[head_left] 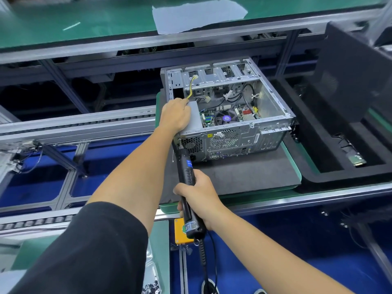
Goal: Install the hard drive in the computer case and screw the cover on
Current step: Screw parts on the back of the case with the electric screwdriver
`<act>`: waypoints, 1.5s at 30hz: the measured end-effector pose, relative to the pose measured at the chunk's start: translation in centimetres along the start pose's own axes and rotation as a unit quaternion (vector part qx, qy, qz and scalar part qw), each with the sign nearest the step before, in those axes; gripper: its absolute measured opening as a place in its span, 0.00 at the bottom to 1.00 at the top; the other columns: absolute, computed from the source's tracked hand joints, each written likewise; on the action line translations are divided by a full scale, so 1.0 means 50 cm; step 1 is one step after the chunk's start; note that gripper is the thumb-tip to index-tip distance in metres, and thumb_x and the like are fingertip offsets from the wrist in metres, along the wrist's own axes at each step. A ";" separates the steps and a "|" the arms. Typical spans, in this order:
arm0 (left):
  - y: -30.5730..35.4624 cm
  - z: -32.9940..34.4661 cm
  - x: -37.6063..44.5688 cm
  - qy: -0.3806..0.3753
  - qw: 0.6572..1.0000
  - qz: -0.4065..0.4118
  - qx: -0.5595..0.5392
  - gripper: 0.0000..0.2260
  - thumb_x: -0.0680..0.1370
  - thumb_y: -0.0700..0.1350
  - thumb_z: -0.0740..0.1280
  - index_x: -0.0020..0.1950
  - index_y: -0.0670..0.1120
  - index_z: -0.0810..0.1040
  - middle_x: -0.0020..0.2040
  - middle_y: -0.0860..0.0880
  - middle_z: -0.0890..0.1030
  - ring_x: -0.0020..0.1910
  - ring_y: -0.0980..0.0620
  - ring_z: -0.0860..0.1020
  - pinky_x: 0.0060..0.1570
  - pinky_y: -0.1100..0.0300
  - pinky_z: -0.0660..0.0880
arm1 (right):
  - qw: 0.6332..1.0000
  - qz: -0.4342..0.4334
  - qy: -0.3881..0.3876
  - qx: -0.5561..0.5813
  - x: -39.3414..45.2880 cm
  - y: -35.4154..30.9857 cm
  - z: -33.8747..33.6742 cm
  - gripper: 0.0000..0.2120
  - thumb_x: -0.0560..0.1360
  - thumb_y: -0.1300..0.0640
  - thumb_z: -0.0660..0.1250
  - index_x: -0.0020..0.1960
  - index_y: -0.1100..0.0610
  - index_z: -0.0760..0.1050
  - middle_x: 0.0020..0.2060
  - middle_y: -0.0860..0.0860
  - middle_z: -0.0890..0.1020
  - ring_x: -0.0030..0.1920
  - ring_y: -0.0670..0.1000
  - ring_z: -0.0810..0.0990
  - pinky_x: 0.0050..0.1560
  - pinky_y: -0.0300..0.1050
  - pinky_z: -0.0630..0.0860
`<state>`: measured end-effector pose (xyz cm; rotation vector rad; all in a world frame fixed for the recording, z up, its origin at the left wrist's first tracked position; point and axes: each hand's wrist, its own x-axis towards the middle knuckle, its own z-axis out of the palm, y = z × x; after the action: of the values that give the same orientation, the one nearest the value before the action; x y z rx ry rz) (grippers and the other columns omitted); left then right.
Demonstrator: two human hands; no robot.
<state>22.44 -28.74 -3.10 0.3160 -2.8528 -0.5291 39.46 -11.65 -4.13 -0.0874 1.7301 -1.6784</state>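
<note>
left hand (175, 116): arm outstretched, palm down, fingers curled | right hand (198, 197): fist closed in grip

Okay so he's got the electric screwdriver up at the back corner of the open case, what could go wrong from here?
1. The right hand grips the electric screwdriver far from its tip, so the bit might slip off the screw on the case's rear panel.
2. The left hand rests on the power supply by the yellow wires; shifting could snag them.
3. With the motherboard exposed, a dropped screw could land on it.
</note>
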 end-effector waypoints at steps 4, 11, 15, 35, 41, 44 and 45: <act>-0.002 -0.001 -0.003 -0.002 1.000 0.004 -0.011 0.18 0.80 0.40 0.52 0.64 0.38 0.74 0.62 0.41 0.75 0.61 0.41 0.71 0.59 0.51 0.66 | 1.000 0.003 -0.005 0.017 0.004 -0.005 -0.007 0.10 0.68 0.63 0.68 0.46 0.55 0.68 0.35 0.54 0.73 0.27 0.55 0.75 0.30 0.47 0.75; 0.000 -0.004 -0.003 -0.004 1.000 0.013 -0.010 0.17 0.79 0.38 0.52 0.62 0.37 0.74 0.54 0.40 0.77 0.54 0.41 0.73 0.52 0.53 0.66 | 1.000 0.004 -0.022 0.020 0.004 -0.012 -0.009 0.15 0.65 0.60 0.73 0.47 0.53 0.71 0.36 0.52 0.76 0.31 0.54 0.76 0.33 0.46 0.76; 0.000 -0.003 -0.003 -0.004 1.000 0.009 -0.013 0.16 0.79 0.38 0.52 0.61 0.36 0.74 0.55 0.40 0.77 0.55 0.42 0.72 0.54 0.52 0.66 | 1.000 0.008 -0.025 0.010 0.006 -0.011 -0.007 0.18 0.62 0.61 0.73 0.48 0.53 0.70 0.40 0.55 0.76 0.35 0.56 0.76 0.36 0.49 0.76; 0.004 -0.006 -0.007 0.002 1.000 0.011 -0.024 0.17 0.79 0.39 0.52 0.63 0.38 0.74 0.58 0.41 0.75 0.58 0.41 0.69 0.58 0.51 0.66 | 0.998 -0.007 -0.005 -0.062 0.019 -0.009 -0.006 0.17 0.65 0.56 0.75 0.46 0.52 0.68 0.40 0.50 0.73 0.39 0.51 0.75 0.43 0.47 0.77; 0.005 -0.007 -0.008 0.005 1.000 0.019 -0.021 0.17 0.80 0.41 0.52 0.64 0.38 0.74 0.58 0.40 0.75 0.58 0.42 0.70 0.58 0.51 0.65 | 0.998 0.017 -0.028 -0.047 0.010 -0.024 -0.031 0.13 0.68 0.62 0.71 0.45 0.54 0.67 0.39 0.54 0.73 0.38 0.55 0.74 0.43 0.50 0.75; 0.006 -0.009 -0.010 0.005 0.999 0.015 -0.039 0.16 0.79 0.40 0.52 0.59 0.39 0.76 0.57 0.40 0.76 0.56 0.42 0.71 0.57 0.51 0.67 | 0.998 0.012 -0.053 -0.030 -0.011 -0.035 -0.042 0.12 0.66 0.61 0.71 0.44 0.54 0.68 0.35 0.53 0.73 0.36 0.56 0.73 0.40 0.50 0.74; 0.008 -0.011 -0.013 0.008 0.998 0.007 -0.057 0.13 0.79 0.40 0.53 0.54 0.40 0.76 0.54 0.40 0.77 0.53 0.43 0.72 0.55 0.50 0.69 | 0.998 0.004 -0.058 -0.029 -0.017 -0.044 -0.048 0.12 0.66 0.60 0.71 0.43 0.54 0.69 0.33 0.53 0.73 0.35 0.55 0.74 0.38 0.50 0.73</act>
<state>23.13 -28.41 -2.56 0.2780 -2.7943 -0.6796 37.90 -9.50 -2.05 -0.2006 1.6900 -1.5872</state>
